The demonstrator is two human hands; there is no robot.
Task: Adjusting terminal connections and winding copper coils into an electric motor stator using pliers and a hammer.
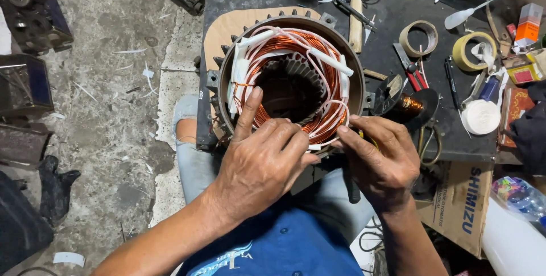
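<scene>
A round metal motor stator [347,54] stands on the near edge of a dark workbench [392,37], on a piece of cardboard. Copper wire coils [296,46] and white insulating sleeves [330,61] ring its inner bore. My left hand [261,162] rests on the stator's near rim, its index finger stretched up along the left coils and the other fingers curled on the winding. My right hand [381,156] pinches the wires and white sleeve at the lower right rim, with a dark-handled tool under its palm.
Tape rolls [418,38] [471,50], red-handled pliers [414,71], a copper wire spool [410,105], a white tape roll [480,117] and small boxes lie on the bench to the right. A cardboard box [463,205] stands lower right. Dark machine parts [34,9] sit on the concrete floor at left.
</scene>
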